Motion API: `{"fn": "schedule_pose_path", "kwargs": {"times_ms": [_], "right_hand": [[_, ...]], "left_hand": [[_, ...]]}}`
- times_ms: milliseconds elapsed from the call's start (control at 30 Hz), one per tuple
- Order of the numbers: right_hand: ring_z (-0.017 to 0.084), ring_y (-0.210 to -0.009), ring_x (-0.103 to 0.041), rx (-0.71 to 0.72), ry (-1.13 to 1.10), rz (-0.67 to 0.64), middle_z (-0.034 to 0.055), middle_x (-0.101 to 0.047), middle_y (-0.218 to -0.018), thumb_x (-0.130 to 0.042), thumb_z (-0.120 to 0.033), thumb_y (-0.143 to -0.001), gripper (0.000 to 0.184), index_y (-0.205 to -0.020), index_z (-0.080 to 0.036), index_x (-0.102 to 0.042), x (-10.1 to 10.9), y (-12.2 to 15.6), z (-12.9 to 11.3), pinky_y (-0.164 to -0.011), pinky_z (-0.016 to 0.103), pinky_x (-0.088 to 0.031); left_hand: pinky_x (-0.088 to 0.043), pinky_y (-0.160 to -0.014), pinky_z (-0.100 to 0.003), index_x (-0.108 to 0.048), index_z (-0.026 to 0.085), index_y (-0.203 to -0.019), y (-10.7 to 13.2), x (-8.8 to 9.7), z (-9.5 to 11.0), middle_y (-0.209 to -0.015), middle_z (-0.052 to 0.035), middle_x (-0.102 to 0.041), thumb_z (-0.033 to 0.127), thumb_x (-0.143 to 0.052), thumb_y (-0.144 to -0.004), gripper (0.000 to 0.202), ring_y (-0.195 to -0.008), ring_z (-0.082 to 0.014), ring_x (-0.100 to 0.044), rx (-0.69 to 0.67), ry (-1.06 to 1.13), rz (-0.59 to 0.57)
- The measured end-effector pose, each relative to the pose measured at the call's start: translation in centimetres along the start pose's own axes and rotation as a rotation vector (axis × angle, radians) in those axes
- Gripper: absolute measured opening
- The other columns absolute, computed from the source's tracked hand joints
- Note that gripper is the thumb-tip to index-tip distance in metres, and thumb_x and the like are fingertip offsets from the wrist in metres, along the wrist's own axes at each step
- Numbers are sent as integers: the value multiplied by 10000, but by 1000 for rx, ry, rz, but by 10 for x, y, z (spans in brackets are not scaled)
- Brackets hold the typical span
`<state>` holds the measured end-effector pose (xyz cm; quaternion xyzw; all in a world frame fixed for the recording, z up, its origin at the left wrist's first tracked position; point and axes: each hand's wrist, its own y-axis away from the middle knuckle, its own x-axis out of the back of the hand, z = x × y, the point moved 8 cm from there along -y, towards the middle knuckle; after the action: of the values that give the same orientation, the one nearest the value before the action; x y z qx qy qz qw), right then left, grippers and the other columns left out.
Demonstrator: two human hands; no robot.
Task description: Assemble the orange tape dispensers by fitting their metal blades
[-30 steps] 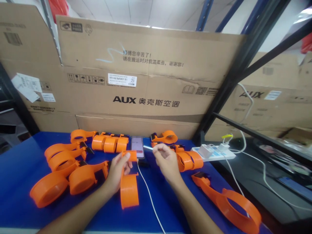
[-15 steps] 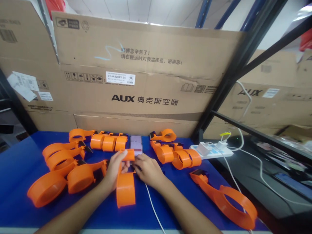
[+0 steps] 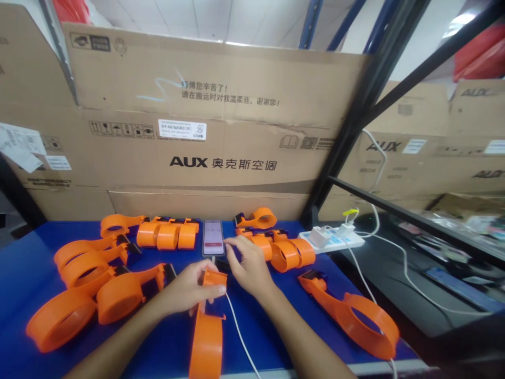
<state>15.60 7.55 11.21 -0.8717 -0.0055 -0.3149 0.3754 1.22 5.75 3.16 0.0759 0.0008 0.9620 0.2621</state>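
"Where was the phone seen?"
"It was laid on the blue bench, its lit screen faced upward, with a red bar shown near the lower end."
"And what was held by the left hand?"
"An orange tape dispenser was gripped on the near side of the phone. Its head end was pinched, with the thumb pressed across the front and the other fingers partly hidden; its round end was hung toward the near edge."
"Was anything held by the right hand?"
"That could not be told. Its fingers were loosely bent, with the forefinger brought right beside the phone's right edge."
"What else was placed around the phone?"
"Just left of it, three dispensers were lined up side by side; farther left, more of them were spread. To its right, another cluster was partly covered by the right hand, and a lone dispenser was set well apart, right and nearer. A power strip was seen farther right, and a white cable was run on the near side."
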Motion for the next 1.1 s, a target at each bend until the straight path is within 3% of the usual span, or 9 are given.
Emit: {"fn": "schedule_pose_path", "kwargs": {"times_ms": [167,300,400,467,567,667,900,1100], "right_hand": [[248,-941,-675,20,-1,48,89,-718,-981,-514,-253,-997,184,-1035,-231,-693,9,1,-4,-859,384,-532],[253,-921,-674,35,26,186,83,-724,-971,-515,-246,-982,188,-1031,-244,-697,28,-1,-7,-864,399,-525],[277,-964,-641,2,201,276,95,-721,-1020,-502,-260,-979,203,-1063,-240,-685,45,-2,-1,-894,424,-490],[316,-990,-601,-79,443,288,128,-705,-1080,-538,-309,-958,236,-1133,-218,-668,52,-2,10,-875,452,-457],[371,-970,-554,-199,803,207,190,-687,-1042,-627,-396,-898,360,-1180,-174,-655,55,0,32,-802,468,-407],[388,-953,-533,-216,965,104,209,-687,-948,-661,-431,-876,361,-1115,-161,-673,50,3,48,-770,465,-369],[358,-919,-529,-216,1007,101,180,-699,-890,-664,-403,-883,227,-978,-204,-715,50,0,53,-749,443,-335],[345,-958,-507,-285,878,162,158,-671,-951,-616,-396,-908,259,-1041,-201,-722,59,-4,55,-780,437,-319]], "left_hand": [[-491,-589,-271,-689,192,-942,0,18,4,-792,-37,-708,395,-822,-732,322,-661,-180,-643,-88,-163,117],[-428,-552,-258,-725,224,-1025,4,32,10,-867,-40,-724,381,-801,-741,333,-579,-151,-589,-137,-370,314],[-420,-558,-268,-738,235,-1003,7,37,18,-907,-50,-726,389,-793,-744,306,-560,-147,-558,-189,-430,418],[-425,-578,-278,-743,244,-966,8,37,22,-906,-51,-730,371,-783,-750,254,-591,-165,-570,-227,-458,433],[-421,-605,-293,-743,256,-940,7,36,25,-886,-45,-729,330,-764,-766,190,-644,-196,-601,-257,-520,428],[-436,-662,-309,-740,262,-930,5,36,28,-881,-44,-730,325,-746,-789,154,-725,-224,-634,-278,-559,423],[-422,-636,-298,-752,261,-904,8,38,36,-852,-35,-710,331,-725,-800,128,-685,-206,-592,-300,-512,457],[-366,-555,-278,-755,264,-914,11,35,37,-816,-12,-677,388,-673,-872,155,-536,-145,-464,-303,-557,478]]}}
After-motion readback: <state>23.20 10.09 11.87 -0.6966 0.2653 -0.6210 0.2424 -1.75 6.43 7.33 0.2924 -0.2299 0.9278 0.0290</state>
